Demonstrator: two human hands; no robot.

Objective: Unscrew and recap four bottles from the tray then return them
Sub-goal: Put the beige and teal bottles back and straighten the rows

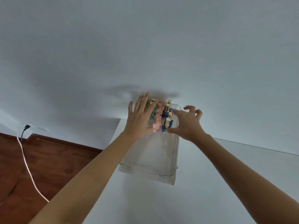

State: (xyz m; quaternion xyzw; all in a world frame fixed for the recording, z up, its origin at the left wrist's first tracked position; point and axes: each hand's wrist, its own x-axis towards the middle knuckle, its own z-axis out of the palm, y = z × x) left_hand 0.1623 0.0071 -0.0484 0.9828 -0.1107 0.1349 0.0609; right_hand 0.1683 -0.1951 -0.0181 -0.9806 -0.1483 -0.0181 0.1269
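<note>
A clear plastic tray [150, 159] lies on the white table, its far end packed with small bottles. Pink bottles [157, 122] stand in the middle row, blue bottles with gold caps [167, 122] on the right, and teal ones [153, 113] on the left, partly hidden. My left hand [139, 117] hovers over the left rows with fingers spread, holding nothing. My right hand [187, 123] reaches in from the right with curled fingers; its thumb touches the base of the nearest blue bottle, and its fingers are not closed around it.
The white table [161, 199] runs up to a white wall [145, 46]. The table's left edge drops to a wooden floor [48, 159], where a white cable [29, 172] leads up to a wall socket [26, 126].
</note>
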